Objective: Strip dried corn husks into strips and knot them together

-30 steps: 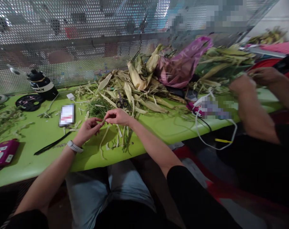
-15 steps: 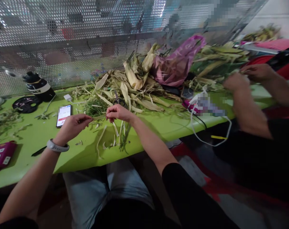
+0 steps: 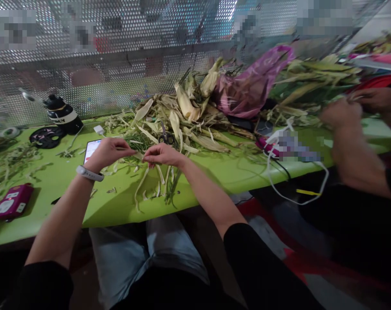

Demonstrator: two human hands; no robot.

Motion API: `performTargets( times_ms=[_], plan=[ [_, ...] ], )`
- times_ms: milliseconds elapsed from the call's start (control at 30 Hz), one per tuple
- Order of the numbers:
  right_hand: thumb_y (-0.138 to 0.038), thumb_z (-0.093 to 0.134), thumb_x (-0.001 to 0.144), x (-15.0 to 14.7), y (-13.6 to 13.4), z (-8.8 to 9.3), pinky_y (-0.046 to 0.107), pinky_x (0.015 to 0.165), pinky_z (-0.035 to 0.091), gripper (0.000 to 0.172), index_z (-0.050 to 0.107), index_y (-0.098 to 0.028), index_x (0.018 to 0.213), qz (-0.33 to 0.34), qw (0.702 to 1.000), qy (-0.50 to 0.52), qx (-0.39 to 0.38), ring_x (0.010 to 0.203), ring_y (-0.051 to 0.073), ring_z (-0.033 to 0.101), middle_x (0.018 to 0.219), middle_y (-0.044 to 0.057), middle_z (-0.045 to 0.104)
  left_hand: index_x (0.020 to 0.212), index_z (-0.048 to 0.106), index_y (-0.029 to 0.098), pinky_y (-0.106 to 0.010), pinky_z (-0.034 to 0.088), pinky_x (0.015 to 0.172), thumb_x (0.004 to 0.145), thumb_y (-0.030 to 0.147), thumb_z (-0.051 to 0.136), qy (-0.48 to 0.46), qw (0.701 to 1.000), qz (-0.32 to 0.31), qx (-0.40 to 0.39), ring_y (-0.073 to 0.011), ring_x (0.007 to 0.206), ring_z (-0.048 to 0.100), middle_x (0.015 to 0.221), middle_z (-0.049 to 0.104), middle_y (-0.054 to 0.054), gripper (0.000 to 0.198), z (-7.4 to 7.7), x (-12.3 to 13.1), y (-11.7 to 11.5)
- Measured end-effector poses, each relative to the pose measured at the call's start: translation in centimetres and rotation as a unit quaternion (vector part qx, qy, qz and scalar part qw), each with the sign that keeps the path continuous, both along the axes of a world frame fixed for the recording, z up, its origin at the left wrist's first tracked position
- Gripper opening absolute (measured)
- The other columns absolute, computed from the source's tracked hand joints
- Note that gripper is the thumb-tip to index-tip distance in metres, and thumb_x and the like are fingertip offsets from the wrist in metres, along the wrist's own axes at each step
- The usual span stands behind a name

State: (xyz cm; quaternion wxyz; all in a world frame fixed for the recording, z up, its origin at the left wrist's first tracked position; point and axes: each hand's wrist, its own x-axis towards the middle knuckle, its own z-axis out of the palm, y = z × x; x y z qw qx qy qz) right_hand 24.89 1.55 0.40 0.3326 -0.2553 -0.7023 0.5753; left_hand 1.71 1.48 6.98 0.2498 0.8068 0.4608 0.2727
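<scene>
Between my two hands stretches a short pale strip of corn husk (image 3: 139, 156). My left hand (image 3: 110, 153), with a light band on the wrist, pinches its left end and covers part of a phone (image 3: 91, 150). The fingers of my right hand (image 3: 163, 155) are closed on the other end. Below them, thin husk strips (image 3: 143, 186) and a bundle of green strands (image 3: 171, 186) lie on the green tabletop (image 3: 118, 211). Just beyond is a heap of fine green shreds (image 3: 137, 144), with black-handled scissors (image 3: 167, 137) beside it.
A big pile of dried corn husks (image 3: 195, 125) and a pink plastic bag (image 3: 243, 92) stand behind. At left are a black bottle (image 3: 63, 115) and a magenta box (image 3: 13, 200). White cable (image 3: 269, 176) hangs over the edge at right, near another person's hands (image 3: 342, 113).
My hands have drawn closer together, the left moving right and up toward the right hand. The whole view has shifted, so things on the table appear farther right.
</scene>
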Motion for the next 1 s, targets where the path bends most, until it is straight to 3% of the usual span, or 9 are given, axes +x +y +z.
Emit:
performTargets(
  times_ms=[67,167,267,367,467,600,800,900,1000],
  plan=[
    [-0.045,0.076,0.075,-0.2,0.2,-0.1,0.022,0.053,0.053,0.035,0.064,-0.013,0.081,-0.038,0.998,0.04,-0.022,0.053,0.009,0.061,0.061,-0.001,0.066,0.071,0.072,0.017,-0.022,0.026,0.045,0.069,0.041,0.079,-0.134,0.987,0.09,0.017,-0.0062,0.045,0.038,0.053,0.054,0.003,0.026,-0.9,-0.5,0.5],
    [-0.052,0.076,0.074,-1.1,0.2,-0.5,0.021,0.042,0.047,0.041,0.058,-0.016,0.079,-0.102,0.991,0.079,-0.042,0.042,0.009,0.054,0.053,-0.003,0.063,0.073,0.069,0.016,-0.02,0.032,0.047,0.076,0.045,0.073,-0.31,0.935,0.172,-0.014,-0.0067,0.047,0.044,0.054,0.054,0.003,0.03,-3.0,0.1,0.5],
    [-0.053,0.075,0.075,-2.2,0.0,-1.2,0.02,0.039,0.045,0.041,0.055,-0.017,0.079,-0.134,0.985,0.093,-0.053,0.041,0.009,0.053,0.052,-0.004,0.06,0.087,0.073,0.015,-0.021,0.046,0.06,0.072,0.054,0.075,-0.351,0.915,0.143,-0.137,-0.0121,0.068,0.063,0.078,0.071,-0.005,0.041,-5.1,2.1,-0.6],
    [-0.052,0.078,0.071,-3.0,-0.2,-1.7,0.02,0.04,0.045,0.043,0.056,-0.017,0.08,-0.144,0.983,0.091,-0.062,0.043,0.009,0.055,0.053,-0.005,0.059,0.081,0.074,0.013,-0.025,0.052,0.072,0.061,0.051,0.084,-0.381,0.898,0.096,-0.198,-0.0134,0.072,0.065,0.079,0.072,-0.006,0.044,-6.3,4.0,-1.7],
    [-0.051,0.078,0.07,-3.1,-0.3,-1.9,0.02,0.043,0.049,0.043,0.057,-0.016,0.083,-0.119,0.988,0.077,-0.067,0.044,0.008,0.055,0.058,-0.003,0.064,0.075,0.072,0.013,-0.025,0.053,0.073,0.058,0.049,0.086,-0.433,0.876,0.108,-0.184,-0.0107,0.066,0.062,0.072,0.07,-0.002,0.042,-6.6,4.3,-1.9],
    [-0.044,0.074,0.076,-2.9,-0.5,-1.9,0.023,0.052,0.054,0.046,0.055,-0.018,0.109,-0.107,0.988,0.096,-0.048,0.048,0.009,0.06,0.07,-0.002,0.072,0.073,0.066,0.013,-0.021,0.05,0.061,0.06,0.048,0.085,-0.454,0.855,0.143,-0.205,-0.0097,0.06,0.062,0.067,0.067,-0.001,0.042,-6.4,3.0,-1.4],
    [-0.026,0.063,0.078,-2.2,-1.5,-1.3,0.035,0.087,0.055,0.031,0.067,-0.016,0.107,-0.04,0.995,0.084,-0.03,0.09,0.017,0.07,0.097,0.006,0.075,0.068,0.059,0.014,-0.02,0.05,0.058,0.063,0.052,0.083,-0.434,0.859,0.133,-0.238,-0.0076,0.054,0.059,0.059,0.06,0.002,0.045,-6.1,1.9,-1.4],
    [-0.03,0.07,0.074,-2.1,-1.6,-1.5,0.033,0.083,0.054,0.037,0.069,-0.019,0.109,-0.049,0.997,0.058,-0.002,0.087,0.016,0.067,0.095,0.004,0.073,0.067,0.059,0.015,-0.018,0.047,0.055,0.063,0.052,0.083,-0.411,0.87,0.107,-0.249,-0.0063,0.055,0.057,0.062,0.06,0.002,0.045,-6.0,1.8,-1.8],
    [-0.041,0.076,0.073,-2.4,-1.4,-2.0,0.029,0.072,0.05,0.03,0.073,-0.019,0.093,-0.112,0.99,0.03,0.076,0.077,0.014,0.061,0.084,0.002,0.068,0.068,0.06,0.015,-0.018,0.047,0.055,0.065,0.053,0.081,-0.396,0.881,0.085,-0.245,-0.0064,0.056,0.056,0.064,0.062,0.001,0.044,-6.1,1.7,-2.0]
  ],
)
